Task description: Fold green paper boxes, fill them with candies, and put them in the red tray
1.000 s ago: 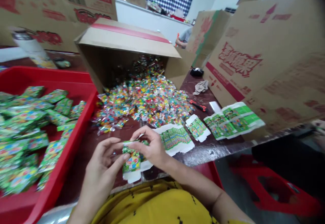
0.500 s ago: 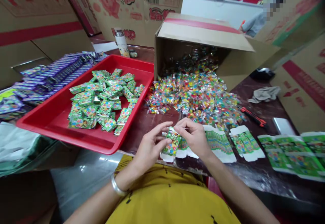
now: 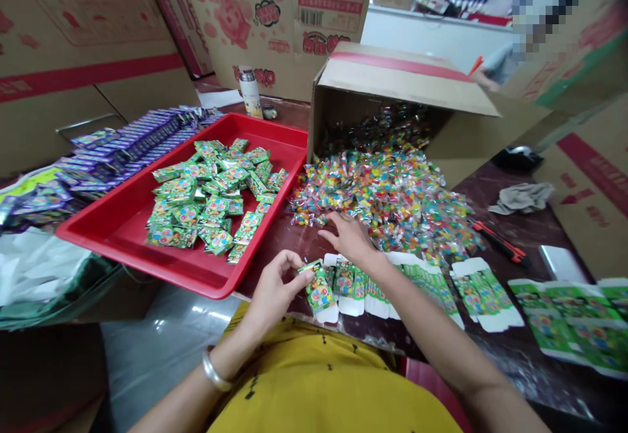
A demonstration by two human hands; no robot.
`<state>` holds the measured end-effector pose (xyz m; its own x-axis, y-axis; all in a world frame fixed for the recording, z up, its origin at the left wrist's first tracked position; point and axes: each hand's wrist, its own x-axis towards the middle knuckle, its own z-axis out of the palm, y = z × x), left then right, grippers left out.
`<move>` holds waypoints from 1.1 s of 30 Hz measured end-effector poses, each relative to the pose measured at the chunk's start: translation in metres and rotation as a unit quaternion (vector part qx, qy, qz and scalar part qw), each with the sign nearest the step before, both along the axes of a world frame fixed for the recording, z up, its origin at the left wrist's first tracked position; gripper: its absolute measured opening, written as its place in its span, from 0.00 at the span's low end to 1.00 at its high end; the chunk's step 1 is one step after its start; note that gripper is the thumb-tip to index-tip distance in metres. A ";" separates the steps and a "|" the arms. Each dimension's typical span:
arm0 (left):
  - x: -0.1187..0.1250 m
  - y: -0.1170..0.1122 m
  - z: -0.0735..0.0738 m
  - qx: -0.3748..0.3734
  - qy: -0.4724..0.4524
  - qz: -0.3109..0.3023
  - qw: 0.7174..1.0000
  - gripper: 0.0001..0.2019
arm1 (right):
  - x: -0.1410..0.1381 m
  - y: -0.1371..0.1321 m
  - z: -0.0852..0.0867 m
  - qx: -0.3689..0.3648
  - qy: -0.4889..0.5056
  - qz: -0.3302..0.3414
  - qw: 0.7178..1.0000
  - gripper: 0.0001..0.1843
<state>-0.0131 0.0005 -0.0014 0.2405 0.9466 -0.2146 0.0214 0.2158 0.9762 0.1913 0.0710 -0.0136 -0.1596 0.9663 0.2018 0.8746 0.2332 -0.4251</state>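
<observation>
A small green carton [image 3: 320, 292] was held in the L hand [image 3: 275, 289], pinched betw. thumb & bent fingers at its upper L corner, at the near edge of the table [image 3: 282, 240]. Its white flap was left sticking out at the lower end; whether its base was rested on the wood or lifted a little couldn't be told. The R hand [image 3: 350, 240] was held w/ thumb & forefinger apart at the near rim of a heap of candy packets [image 3: 377, 191]; nothing was seen betw. them, & contact w/ the heap couldn't be made out.

The carton was judged v. light: thin printed card, prob. stiff along the folds but easily crushed or creased if squeezed across the broad faces. Its coated side was thought a bit slick, so a soft pinch near the narrow edges, w/ the flap & open end kept free, was judged best. The packets were judged light too, crinkly & slippery b/c of the clear wrap; they'd be best picked up by a twisted end or gathered lightly, as hard sweets could be shot out by a tight grip.

Overlapping cartons [image 3: 350, 289] were laid just R of the held one, under the R forearm, so were easily knocked. Green packs [image 3: 191, 188] were piled in the red tray [image 3: 118, 230], L of the hands.
</observation>
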 end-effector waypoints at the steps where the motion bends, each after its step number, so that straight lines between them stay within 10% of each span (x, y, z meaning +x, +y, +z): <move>1: -0.001 0.000 -0.001 -0.018 -0.011 0.009 1.000 0.17 | -0.005 0.010 -0.005 0.000 -0.040 -0.002 0.999 0.16; 8: -0.010 0.003 0.000 -0.099 -0.078 0.000 0.992 0.28 | -0.001 0.017 -0.007 0.013 -0.033 -0.036 0.999 0.08; 15: -0.005 0.004 -0.009 -0.045 -0.077 -0.032 0.996 0.17 | 0.009 -0.030 0.037 -0.018 0.382 -0.047 0.923 0.13; 26: 0.013 0.004 -0.001 0.029 -0.051 -0.055 0.997 0.21 | -0.010 -0.049 0.057 -0.050 0.239 0.100 0.965 0.10; 33: 0.023 0.008 0.023 0.016 -0.054 -0.006 0.998 0.41 | -0.014 -0.062 0.061 0.032 0.345 0.000 0.938 0.09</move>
<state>0.0094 0.0083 0.0221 0.2714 0.9497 -0.1563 -0.0820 0.1846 0.9794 0.1772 0.0091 0.0478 0.0309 0.9488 0.3144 0.3960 0.2772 -0.8754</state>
